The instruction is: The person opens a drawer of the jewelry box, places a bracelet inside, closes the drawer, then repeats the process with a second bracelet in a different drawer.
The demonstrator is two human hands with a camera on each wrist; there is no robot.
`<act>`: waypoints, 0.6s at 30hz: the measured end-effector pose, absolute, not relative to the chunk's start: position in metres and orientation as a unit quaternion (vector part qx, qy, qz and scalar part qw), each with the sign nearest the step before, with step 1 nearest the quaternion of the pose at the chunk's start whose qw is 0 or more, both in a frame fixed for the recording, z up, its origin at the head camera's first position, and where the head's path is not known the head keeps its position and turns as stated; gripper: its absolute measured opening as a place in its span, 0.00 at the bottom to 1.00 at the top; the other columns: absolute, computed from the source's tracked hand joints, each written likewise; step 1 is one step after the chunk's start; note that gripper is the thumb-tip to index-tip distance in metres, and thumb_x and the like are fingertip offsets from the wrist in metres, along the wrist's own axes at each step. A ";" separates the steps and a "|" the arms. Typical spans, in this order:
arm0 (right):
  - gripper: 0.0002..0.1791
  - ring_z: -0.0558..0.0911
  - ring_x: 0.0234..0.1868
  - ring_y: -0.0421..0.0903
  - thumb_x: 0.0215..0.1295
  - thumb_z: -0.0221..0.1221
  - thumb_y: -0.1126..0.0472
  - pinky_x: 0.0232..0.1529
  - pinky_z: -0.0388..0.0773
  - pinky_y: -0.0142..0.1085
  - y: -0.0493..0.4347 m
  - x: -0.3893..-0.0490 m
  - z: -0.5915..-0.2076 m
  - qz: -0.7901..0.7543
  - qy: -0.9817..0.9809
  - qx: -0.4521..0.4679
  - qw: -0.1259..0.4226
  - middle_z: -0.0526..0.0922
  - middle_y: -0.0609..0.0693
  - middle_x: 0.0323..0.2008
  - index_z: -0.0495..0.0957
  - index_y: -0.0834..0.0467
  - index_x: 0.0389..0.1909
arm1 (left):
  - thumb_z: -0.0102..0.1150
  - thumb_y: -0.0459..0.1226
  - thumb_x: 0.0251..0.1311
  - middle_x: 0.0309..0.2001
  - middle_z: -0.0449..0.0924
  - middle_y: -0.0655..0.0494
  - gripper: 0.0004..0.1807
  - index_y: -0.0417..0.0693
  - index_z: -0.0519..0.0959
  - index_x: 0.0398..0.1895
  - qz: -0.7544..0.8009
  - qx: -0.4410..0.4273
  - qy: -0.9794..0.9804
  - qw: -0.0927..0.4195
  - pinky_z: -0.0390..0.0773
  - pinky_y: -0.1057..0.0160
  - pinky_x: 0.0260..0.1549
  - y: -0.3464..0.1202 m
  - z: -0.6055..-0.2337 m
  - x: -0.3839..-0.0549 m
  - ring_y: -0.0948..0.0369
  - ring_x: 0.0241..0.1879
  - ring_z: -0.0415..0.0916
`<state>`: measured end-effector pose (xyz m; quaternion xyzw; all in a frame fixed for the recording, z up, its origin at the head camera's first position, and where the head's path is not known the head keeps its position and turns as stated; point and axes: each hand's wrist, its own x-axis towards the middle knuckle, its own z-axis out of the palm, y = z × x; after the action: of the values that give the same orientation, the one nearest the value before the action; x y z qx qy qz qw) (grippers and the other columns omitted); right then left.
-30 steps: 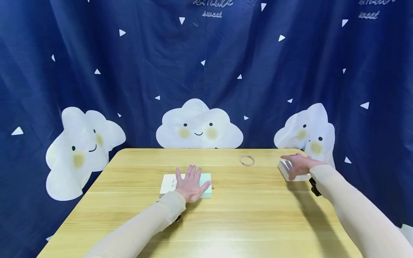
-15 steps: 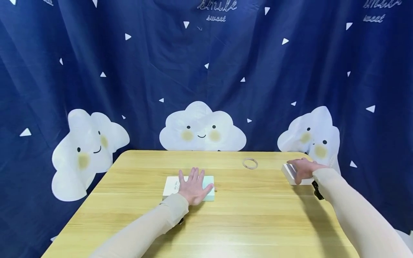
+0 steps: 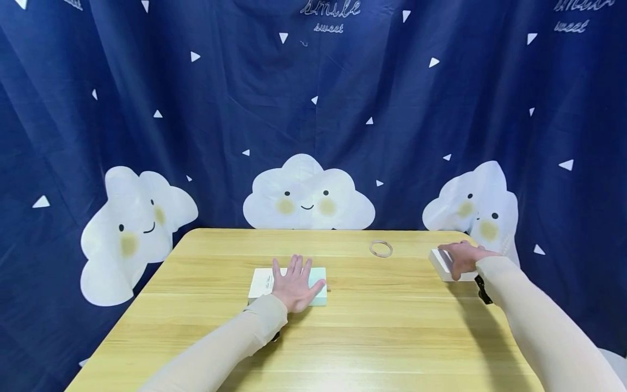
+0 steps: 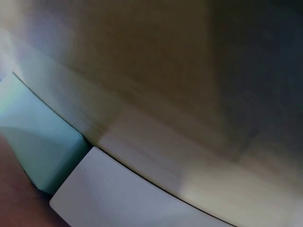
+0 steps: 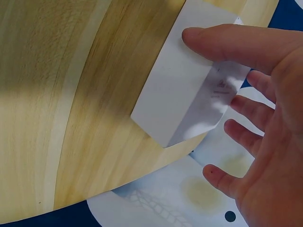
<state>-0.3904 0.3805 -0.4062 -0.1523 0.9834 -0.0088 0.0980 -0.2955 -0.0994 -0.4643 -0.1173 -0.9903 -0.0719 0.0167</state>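
Compared with a second ago, the right hand (image 3: 462, 258) has dropped slightly and shifted a little to the right over its carton, and the whole head view has tipped a touch; the left hand (image 3: 293, 287) stays where it was.

The left hand lies palm down, fingers spread wide and straight, across two boxes left of centre on a pale wooden table (image 3: 372, 337). On the left is a white box (image 3: 262, 280) with small dark lettering; on the right, just beside it, a mint-green box (image 3: 320, 274). The left wrist view shows a thin dark line where their corners meet (much of the rest there is blurred). A small thin bit juts out at the mint box's right end, too small to identify.

The right hand is well apart, reaching to the table's far right, where a white carton (image 5: 165, 80) rests near the edge. Its thumb extends across a plain face; the other four fingers are parted, loosely bent, with some tips by the edge of a face bearing faint grey print. Whether thumb and fingertips actually press on it, I cannot tell.

Between the hands, farther back, lies a thin pinkish ring (image 3: 381, 256). Both arms wear cream sleeves (image 3: 539, 321), with a dark band (image 3: 483, 291) at the right wrist. Beyond the table hangs a navy curtain (image 3: 220, 81) printed with white triangles, smiling clouds (image 3: 308, 215) and the words "smile" and "sweet".
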 end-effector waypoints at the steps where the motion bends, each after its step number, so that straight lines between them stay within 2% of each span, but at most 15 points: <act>1: 0.54 0.71 0.48 0.60 0.31 0.75 0.62 0.39 0.71 0.58 0.380 -0.390 -0.406 -0.009 0.983 -0.152 0.098 0.81 0.58 0.47 0.68 0.62 0.70 | 0.25 0.68 0.71 0.80 0.48 0.43 0.46 0.49 0.51 0.81 -0.070 -0.118 -0.990 0.018 0.27 0.28 0.70 -0.099 -0.465 -0.296 0.49 0.81 0.41; 9: 0.55 0.71 0.48 0.59 0.28 0.76 0.61 0.39 0.71 0.58 0.378 -0.387 -0.403 -0.009 0.984 -0.155 0.091 0.81 0.58 0.47 0.69 0.61 0.69 | 0.27 0.67 0.72 0.80 0.49 0.42 0.45 0.49 0.52 0.81 -0.068 -0.119 -0.990 0.020 0.28 0.28 0.70 -0.099 -0.464 -0.296 0.48 0.81 0.42; 15: 0.54 0.71 0.46 0.57 0.30 0.76 0.60 0.37 0.69 0.52 0.376 -0.383 -0.399 -0.014 0.983 -0.157 0.090 0.81 0.56 0.43 0.70 0.61 0.68 | 0.23 0.69 0.71 0.81 0.48 0.44 0.46 0.50 0.49 0.82 -0.059 -0.115 -0.991 0.016 0.26 0.29 0.70 -0.099 -0.466 -0.298 0.50 0.81 0.40; 18: 0.53 0.71 0.45 0.57 0.31 0.76 0.59 0.37 0.68 0.50 0.374 -0.381 -0.397 -0.016 0.983 -0.158 0.093 0.81 0.55 0.41 0.70 0.61 0.68 | 0.25 0.68 0.71 0.80 0.49 0.43 0.46 0.49 0.51 0.81 -0.065 -0.117 -0.991 0.021 0.27 0.29 0.70 -0.099 -0.466 -0.297 0.49 0.81 0.41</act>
<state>-0.3806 0.3741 -0.3966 -0.1576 0.9830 -0.0161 0.0928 -0.2973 -0.0991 -0.4662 -0.1171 -0.9908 -0.0649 0.0213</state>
